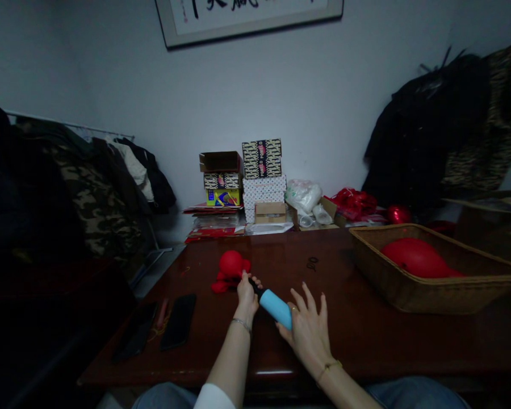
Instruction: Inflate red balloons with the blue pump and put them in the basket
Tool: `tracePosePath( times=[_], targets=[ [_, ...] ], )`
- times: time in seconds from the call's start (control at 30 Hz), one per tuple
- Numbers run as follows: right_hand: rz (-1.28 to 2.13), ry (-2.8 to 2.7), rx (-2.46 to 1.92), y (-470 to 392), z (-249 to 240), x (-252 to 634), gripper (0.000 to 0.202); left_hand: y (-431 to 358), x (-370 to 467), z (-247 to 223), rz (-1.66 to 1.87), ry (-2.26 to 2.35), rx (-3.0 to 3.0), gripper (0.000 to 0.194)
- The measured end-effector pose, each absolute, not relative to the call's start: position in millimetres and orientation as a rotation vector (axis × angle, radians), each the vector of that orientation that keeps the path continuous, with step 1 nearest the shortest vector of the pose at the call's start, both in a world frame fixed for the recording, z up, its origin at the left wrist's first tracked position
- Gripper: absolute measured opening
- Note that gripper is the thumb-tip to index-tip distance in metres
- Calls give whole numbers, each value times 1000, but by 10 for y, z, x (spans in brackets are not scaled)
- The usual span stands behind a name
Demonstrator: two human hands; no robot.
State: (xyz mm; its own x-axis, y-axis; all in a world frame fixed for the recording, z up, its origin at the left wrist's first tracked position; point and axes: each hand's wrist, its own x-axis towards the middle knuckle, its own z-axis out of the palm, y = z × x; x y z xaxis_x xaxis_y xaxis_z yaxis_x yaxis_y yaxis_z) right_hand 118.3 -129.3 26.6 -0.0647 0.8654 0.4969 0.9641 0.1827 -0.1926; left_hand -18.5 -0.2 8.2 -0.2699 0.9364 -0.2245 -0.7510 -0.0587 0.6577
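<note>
My left hand point(247, 292) is closed around the black front end of a balloon pump point(276, 308) with a light-blue barrel. Just beyond those fingers is a small, round, partly inflated red balloon point(230, 264); its neck is hidden by the hand. At the barrel's rear end my right hand point(310, 324) has its fingers spread, with the palm and thumb side against the pump. Under and beside the round balloon lie limp red balloons point(220, 286) on the dark wooden table point(336, 352).
A wicker basket point(434, 298) on the right holds a large red balloon point(415, 257). Two dark phones point(179, 321) lie at the left. Small dark loops point(312, 263) rest on the tabletop. Stacked boxes point(262, 159) and plastic bags point(304, 195) stand along the wall.
</note>
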Motion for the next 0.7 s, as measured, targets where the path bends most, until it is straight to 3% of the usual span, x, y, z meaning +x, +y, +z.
tracePosePath(
  times=[0.7],
  targets=[
    [-361, -1996, -1664, -1735, 139, 1696, 37, 110, -360, 196, 1687, 814, 248, 32]
  ],
)
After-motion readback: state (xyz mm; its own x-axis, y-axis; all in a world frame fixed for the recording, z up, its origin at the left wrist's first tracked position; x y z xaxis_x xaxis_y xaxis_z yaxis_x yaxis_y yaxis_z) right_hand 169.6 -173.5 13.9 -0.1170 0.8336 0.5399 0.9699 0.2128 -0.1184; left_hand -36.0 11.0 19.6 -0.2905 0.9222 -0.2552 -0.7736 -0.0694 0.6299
